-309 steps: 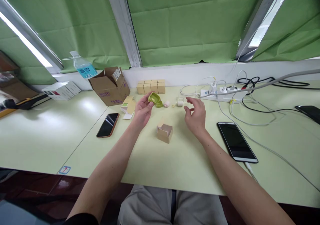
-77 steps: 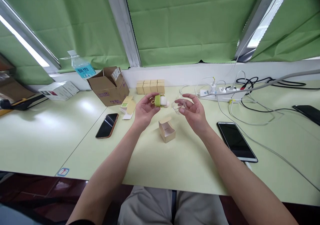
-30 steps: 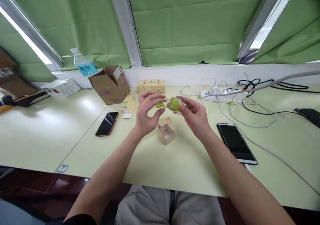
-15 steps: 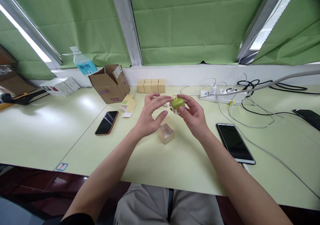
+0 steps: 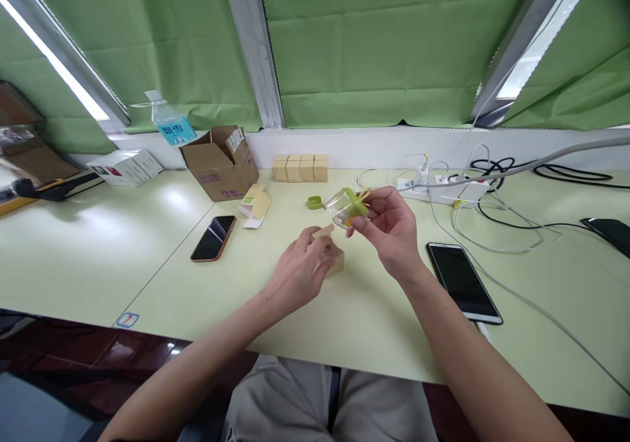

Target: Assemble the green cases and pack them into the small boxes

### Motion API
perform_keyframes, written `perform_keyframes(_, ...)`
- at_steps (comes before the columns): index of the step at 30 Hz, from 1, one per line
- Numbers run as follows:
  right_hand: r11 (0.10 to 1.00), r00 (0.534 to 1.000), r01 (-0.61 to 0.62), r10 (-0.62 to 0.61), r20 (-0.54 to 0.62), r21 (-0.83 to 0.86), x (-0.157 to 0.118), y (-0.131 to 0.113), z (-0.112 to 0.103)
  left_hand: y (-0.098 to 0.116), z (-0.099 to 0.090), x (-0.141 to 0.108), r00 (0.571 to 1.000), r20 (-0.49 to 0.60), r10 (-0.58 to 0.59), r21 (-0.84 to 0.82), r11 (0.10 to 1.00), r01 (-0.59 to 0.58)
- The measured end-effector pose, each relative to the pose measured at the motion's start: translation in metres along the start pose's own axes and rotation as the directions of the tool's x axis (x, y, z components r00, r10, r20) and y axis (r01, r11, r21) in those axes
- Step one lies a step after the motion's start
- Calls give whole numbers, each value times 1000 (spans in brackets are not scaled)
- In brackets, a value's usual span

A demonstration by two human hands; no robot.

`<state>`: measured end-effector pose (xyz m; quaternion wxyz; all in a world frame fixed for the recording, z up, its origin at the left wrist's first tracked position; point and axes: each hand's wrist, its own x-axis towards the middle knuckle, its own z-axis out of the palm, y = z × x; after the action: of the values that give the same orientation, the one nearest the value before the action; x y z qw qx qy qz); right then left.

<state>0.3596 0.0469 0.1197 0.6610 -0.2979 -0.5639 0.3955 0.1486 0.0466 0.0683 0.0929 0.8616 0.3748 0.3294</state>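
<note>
My right hand [image 5: 391,229] is closed around a small clear container with a green lid [image 5: 347,207], tilted so its clear end points left. A yellow loop sticks out at the lid, and something small and orange shows near its lower side. Below it on the table, my left hand [image 5: 300,268] is closed on a small open cardboard box [image 5: 336,262], fingers curled at its left side and raised flap. The hand covers much of the box, so its inside is hidden. A small green square piece [image 5: 315,202] lies on the table just beyond the container.
A row of small cardboard boxes [image 5: 300,168] stands along the wall. An opened carton [image 5: 255,204], a larger brown box [image 5: 224,170] and a phone [image 5: 212,239] are on the left. At right lie another phone [image 5: 463,281], a power strip [image 5: 443,191] and cables.
My left hand has moved down from the container to the small box. The right hand has turned the container onto its side. The green square piece now shows on the table.
</note>
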Motion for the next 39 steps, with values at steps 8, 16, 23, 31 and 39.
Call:
perform_keyframes(8,990,986,-50,70,153,-133,-14,10,-1,-45,21,39,991,6,134,-457,882,-117)
perform_keyframes(16,836,931,292,-137,339,-464,-24,28,1,-47,34,26,996,-73,49,-678,731,-85)
perform_keyframes(23,653,900,398,-145,410,-644,-20,28,-12,-46,31,25,996,-81,46,-623,778,-87)
perform_keyframes(31,348,869,479,-63,490,-806,-19,16,-23,-42,25,22,1000,9,16,-668,744,-6)
perform_keyframes(39,234,862,449,142,487,-862,-22,20,-17,-38,23,22,998,44,46,-636,772,-7)
